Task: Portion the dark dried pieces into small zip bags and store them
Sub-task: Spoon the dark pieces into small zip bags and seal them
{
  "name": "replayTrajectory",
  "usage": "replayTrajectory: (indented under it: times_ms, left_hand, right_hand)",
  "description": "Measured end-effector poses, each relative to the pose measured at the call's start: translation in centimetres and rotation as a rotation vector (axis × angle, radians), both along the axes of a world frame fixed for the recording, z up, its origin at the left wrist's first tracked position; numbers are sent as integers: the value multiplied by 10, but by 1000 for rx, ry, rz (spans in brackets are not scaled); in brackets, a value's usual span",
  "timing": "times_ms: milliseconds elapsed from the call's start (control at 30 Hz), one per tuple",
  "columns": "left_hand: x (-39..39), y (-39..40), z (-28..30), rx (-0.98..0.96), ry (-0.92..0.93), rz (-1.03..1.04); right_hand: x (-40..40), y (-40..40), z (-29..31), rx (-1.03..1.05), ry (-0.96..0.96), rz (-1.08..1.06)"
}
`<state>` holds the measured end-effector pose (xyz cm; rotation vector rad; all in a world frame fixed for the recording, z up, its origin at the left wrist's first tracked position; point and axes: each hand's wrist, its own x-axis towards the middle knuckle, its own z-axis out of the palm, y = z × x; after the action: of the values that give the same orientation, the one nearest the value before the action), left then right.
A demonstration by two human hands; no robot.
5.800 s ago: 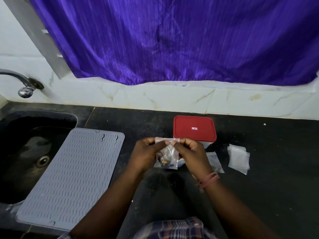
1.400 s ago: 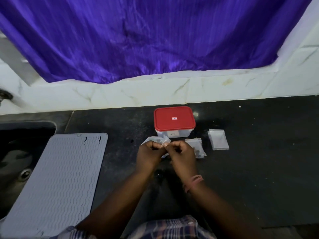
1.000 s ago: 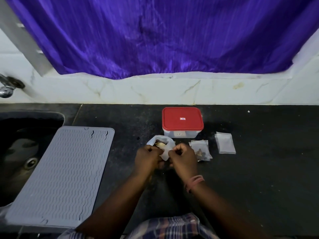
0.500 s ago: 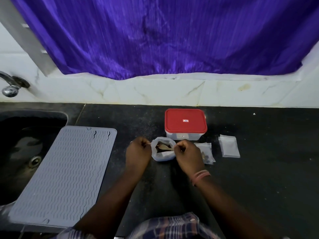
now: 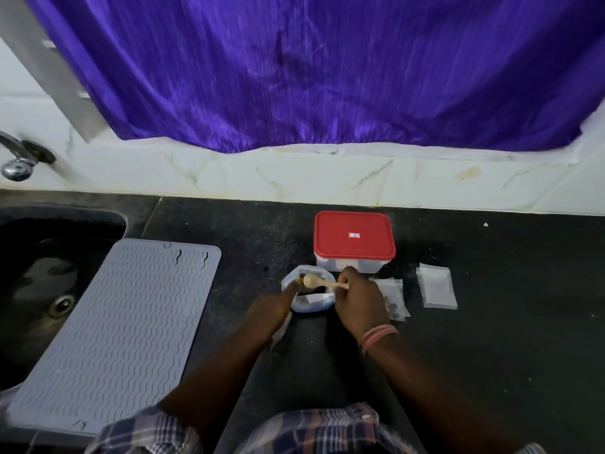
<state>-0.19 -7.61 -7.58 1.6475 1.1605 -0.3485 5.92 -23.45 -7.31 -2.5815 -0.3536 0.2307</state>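
Zip bags (image 5: pixel 437 286): one empty, one filled (image 5: pixel 393 298).

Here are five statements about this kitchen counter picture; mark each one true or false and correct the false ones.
1. The right hand holds a wooden spoon over the open bag. True.
2. The lid of the red-lidded container is off. False: the red lid sits closed on it.
3. A filled zip bag lies on the counter to the right of the right hand. True.
4. The grey mat lies to the right of the container. False: it lies to the left, beside the sink.
5. The left hand rests on the mat. False: it is at the open bag's left edge.
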Motion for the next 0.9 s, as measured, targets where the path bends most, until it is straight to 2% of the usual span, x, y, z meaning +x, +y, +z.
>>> replayTrajectory:
  times_ms: [100, 233, 300, 367, 433, 533, 700, 800, 900]
  left_hand:
    - [-3, -16, -4, -392, -10, 70]
    - [-8, -35, 2, -624, -91, 160]
    - [0, -39, 3, -623, -182, 229]
    - [14, -31, -23, -506, -259, 311]
    - [19, -22, -23, -422, -320, 329]
    - [17, -11, -2, -223, -327, 218]
    - [4, -8, -11, -228, -278, 234]
    - [-2, -16, -9, -246, -320, 210]
    - [2, -14, -42, -298, -374, 171]
  right_hand:
    - [1, -2, 2, -40, -107, 118]
    - [0, -3, 8, -96, -49, 169]
    - [-5, -3, 11, -86, -8, 170]
    - [-8, -3, 16, -36, 37, 122]
    - [-8, -3, 20, 36, 57, 47]
    - [-5, -3, 20, 91, 96, -46]
    - [-10, 2, 15, 75, 110, -38]
    - [-11, 0, 9, 24, -18, 38]
    - [-13, -3, 7, -11, -125, 118]
